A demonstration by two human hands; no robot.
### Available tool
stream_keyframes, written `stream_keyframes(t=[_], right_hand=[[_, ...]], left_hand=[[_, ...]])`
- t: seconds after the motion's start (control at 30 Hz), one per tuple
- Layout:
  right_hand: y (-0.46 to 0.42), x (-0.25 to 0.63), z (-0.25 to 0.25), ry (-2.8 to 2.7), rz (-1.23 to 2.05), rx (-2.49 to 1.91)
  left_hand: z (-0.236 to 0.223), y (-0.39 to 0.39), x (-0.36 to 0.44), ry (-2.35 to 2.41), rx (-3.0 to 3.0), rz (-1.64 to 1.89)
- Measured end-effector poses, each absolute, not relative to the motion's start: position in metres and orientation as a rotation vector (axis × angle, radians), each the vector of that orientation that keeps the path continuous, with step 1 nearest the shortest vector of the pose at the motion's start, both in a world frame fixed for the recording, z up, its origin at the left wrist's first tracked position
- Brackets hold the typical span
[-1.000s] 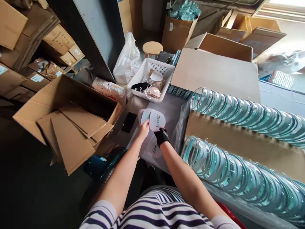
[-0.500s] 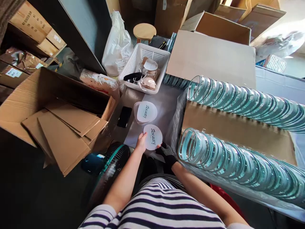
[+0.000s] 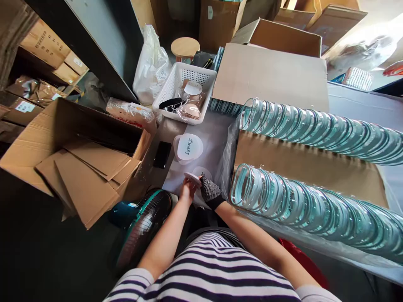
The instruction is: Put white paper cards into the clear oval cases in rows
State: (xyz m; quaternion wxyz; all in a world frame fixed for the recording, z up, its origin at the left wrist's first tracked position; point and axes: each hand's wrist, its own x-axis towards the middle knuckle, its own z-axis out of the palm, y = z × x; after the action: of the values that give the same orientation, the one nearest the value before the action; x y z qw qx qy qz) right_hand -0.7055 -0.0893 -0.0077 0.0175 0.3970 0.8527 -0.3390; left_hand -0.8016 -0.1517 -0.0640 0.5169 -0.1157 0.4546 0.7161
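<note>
My bare left hand (image 3: 187, 191) grips a thin, round pinkish disc (image 3: 192, 179) by its near side, tilted so that mostly its edge and one face show. My right hand (image 3: 210, 192), in a dark dotted glove with bare fingertips, closes on the disc's right end. Just behind it on the work surface lies a pale round piece (image 3: 203, 171) with dark lettering, partly covered by my hands. Farther back sits a white rounded piece printed "beauty" (image 3: 190, 147), overlapping another pale one.
Two long rows of glass rings (image 3: 283, 201) stand on cardboard at right. A white basket (image 3: 206, 107) holds wrapped items. A black phone (image 3: 162, 154) lies left of the printed pieces. An open carton (image 3: 63, 121) and a fan (image 3: 145, 226) are at left.
The white lettered disc that both hands held face up is now out of them, or turned; a tilted pinkish disc is held, and a lettered piece lies behind it. The view shifted slightly.
</note>
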Motion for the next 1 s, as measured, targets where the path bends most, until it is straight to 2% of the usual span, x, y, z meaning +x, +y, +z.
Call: stream_keyframes(t=[0.1,0.37,0.43,0.5,0.57,0.7,0.8,0.93,1.0], right_hand=[[-0.084,-0.703,-0.004,2.559,-1.196,1.436],[-0.083,-0.686,0.041,2.266,-2.111,1.669],[-0.086,-0.680,0.057,2.054,-2.392,1.482],[-0.084,-0.672,0.073,1.880,-2.588,1.112],[-0.077,-0.663,0.090,1.967,-2.534,0.986],[-0.062,-0.641,0.119,2.271,-2.195,1.261],[-0.059,-0.623,0.133,2.139,-2.322,1.086],[-0.059,-0.594,0.145,2.259,-2.184,1.202],[-0.059,-0.576,0.152,2.096,-2.279,0.984]], left_hand=[[-0.061,-0.161,-0.808,1.086,-0.253,1.676],[-0.018,-0.194,-0.802,0.976,-0.135,1.680],[-0.009,-0.197,-0.797,0.926,-0.166,1.675],[0.001,-0.197,-0.795,0.906,-0.135,1.630],[0.015,-0.194,-0.796,0.945,-0.056,1.612],[0.051,-0.190,-0.801,1.045,0.293,1.567],[0.076,-0.192,-0.802,0.962,0.509,1.445],[0.093,-0.191,-0.793,1.154,0.703,1.382],[0.098,-0.187,-0.783,1.022,0.716,1.287]])
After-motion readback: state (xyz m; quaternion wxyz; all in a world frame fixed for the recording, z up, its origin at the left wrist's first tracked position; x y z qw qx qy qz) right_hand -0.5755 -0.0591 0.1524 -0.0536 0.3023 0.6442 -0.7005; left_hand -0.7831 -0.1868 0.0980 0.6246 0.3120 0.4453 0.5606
